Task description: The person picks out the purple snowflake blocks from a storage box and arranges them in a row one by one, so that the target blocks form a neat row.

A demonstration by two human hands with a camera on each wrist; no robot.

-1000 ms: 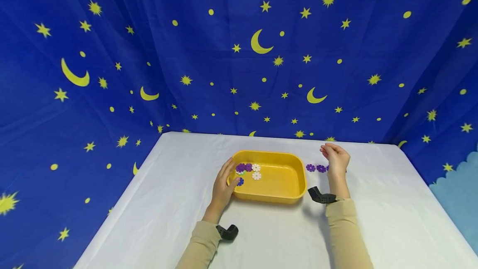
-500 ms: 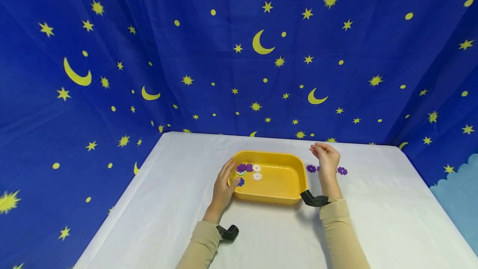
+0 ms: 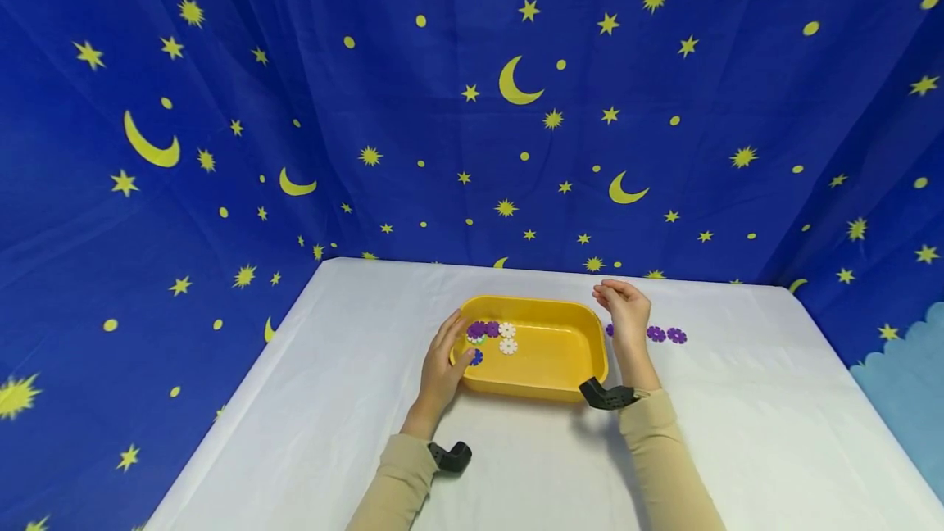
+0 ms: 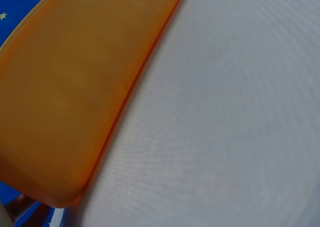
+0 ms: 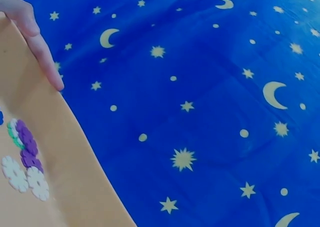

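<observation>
The yellow tub (image 3: 519, 388) sits below the frame's centre, long axis running left to right, mouth up; probably light, stiff plastic, best held by its rim. The left hand (image 3: 438, 378) holds its left end. The right hand (image 3: 630, 319) has bent fingers gathered; whether they pinch anything I cannot tell. Right of the tub, purple flowers (image 3: 656, 334) lie flat, likely light, best pinched edgewise; round, they point nowhere.

The right grip (image 3: 625, 316) has moved nearer the tray (image 3: 556, 357).
</observation>
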